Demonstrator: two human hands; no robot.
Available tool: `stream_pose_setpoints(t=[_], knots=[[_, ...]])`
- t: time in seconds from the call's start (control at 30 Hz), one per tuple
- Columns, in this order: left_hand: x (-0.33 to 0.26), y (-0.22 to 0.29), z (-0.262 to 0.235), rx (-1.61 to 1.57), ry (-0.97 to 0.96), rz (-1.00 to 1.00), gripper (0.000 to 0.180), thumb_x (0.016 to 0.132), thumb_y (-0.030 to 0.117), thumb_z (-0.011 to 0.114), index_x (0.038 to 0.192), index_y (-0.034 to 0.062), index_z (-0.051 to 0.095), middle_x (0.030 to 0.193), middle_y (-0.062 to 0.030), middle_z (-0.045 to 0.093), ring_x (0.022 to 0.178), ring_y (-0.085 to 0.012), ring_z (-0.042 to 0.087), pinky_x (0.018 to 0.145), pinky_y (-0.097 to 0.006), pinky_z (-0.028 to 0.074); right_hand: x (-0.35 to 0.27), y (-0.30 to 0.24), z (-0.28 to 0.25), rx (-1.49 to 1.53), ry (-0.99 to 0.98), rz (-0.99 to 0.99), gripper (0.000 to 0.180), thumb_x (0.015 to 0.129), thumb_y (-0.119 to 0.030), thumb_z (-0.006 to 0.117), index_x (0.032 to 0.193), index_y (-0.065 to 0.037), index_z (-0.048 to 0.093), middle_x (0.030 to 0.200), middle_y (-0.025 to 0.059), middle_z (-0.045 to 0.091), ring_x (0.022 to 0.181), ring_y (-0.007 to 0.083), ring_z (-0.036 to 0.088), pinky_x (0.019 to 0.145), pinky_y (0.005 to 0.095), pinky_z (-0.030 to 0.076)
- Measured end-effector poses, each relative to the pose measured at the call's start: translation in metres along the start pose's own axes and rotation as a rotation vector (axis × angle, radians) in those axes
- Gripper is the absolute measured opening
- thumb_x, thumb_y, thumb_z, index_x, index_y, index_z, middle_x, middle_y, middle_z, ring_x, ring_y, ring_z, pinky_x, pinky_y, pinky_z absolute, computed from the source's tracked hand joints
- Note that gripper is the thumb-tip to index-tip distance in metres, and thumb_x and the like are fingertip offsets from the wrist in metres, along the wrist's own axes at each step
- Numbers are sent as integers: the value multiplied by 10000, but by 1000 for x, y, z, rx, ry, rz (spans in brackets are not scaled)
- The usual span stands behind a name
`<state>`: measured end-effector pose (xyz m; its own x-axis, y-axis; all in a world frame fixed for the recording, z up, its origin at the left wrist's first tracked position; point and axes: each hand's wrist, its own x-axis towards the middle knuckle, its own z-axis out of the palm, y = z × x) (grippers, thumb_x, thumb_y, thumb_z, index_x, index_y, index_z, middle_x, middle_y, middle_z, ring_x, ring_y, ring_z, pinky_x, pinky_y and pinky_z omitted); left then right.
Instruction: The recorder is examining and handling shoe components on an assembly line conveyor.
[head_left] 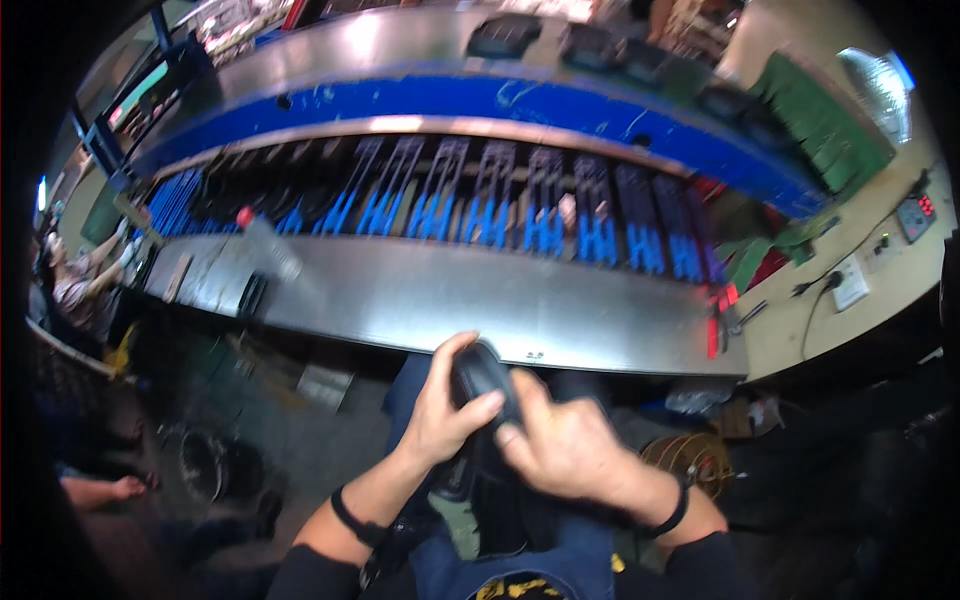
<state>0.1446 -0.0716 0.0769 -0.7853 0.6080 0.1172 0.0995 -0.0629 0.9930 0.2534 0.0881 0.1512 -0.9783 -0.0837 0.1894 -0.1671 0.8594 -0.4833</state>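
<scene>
A black shoe point(482, 372) with a rounded end pointing away from me is held between both hands, just past my lap. My left hand point(445, 405) wraps round its left side, the thumb lying across the top. On the other side my right hand point(565, 440) presses against the shoe with fingers bent and slightly blurred. Whether a small thing sits in the right fingers cannot be made out. Below the hands, a dark piece with a pale grey-green part point(458, 522) rests on my lap, partly hidden by my arms.
Ahead stands a metal bench point(420, 290) with a blue-pronged conveyor point(480, 220) behind it. A clear red-capped bottle point(272, 248), a black block point(251, 295) and a red-handled tool point(713, 335) lie on it. Dark shoes point(640, 60) line the far shelf. Another person point(85, 275) is at left.
</scene>
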Motion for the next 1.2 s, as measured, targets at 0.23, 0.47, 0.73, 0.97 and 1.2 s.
stream_pose_setpoints(t=[0.23, 0.47, 0.73, 0.97, 1.2], knots=[[-1, -41, -17, -845, -92, -412, 703, 846, 387, 753, 1360, -6, 477, 1352, -206, 559, 1234, -339, 581, 1061, -473, 480, -64, -16, 49, 192, 88, 63, 695, 812, -147, 679, 1384, 108, 377, 1182, 290, 574, 1061, 398, 600, 865, 461, 503], [-3, -79, 16, -999, -146, -398, 547, 983, 206, 546, 1463, 50, 337, 1328, -162, 553, 1174, -253, 612, 991, -403, 536, -134, -8, 70, -136, -42, 73, 887, 685, -94, 690, 1483, 24, 322, 1518, 356, 254, 1418, 520, 260, 1153, 583, 251], [24, -37, 17, -438, -181, -720, 556, 1042, 450, 414, 1445, 68, 448, 1295, -176, 588, 1133, -220, 605, 901, -383, 531, -37, 10, 25, 101, 314, -640, 700, 666, -112, 751, 1338, -134, 555, 1450, 259, 402, 1310, 431, 446, 1069, 531, 386], [-33, -94, 14, -364, -23, -166, 479, 1067, 348, 410, 1273, -35, 612, 1206, -116, 651, 1076, -215, 620, 976, -357, 470, -25, 110, 109, 1113, -11, 527, 497, 947, -105, 627, 1420, -17, 503, 1363, 124, 565, 1259, 223, 541, 1085, 356, 404], [50, -74, 37, -494, 85, -611, 310, 1013, 186, 522, 1235, -13, 607, 1194, -114, 654, 1092, -215, 609, 948, -361, 485, 9, 141, 87, 558, 71, 659, 443, 1032, -395, 502, 1116, 12, 656, 1005, 113, 663, 906, 150, 597, 822, 301, 477]])
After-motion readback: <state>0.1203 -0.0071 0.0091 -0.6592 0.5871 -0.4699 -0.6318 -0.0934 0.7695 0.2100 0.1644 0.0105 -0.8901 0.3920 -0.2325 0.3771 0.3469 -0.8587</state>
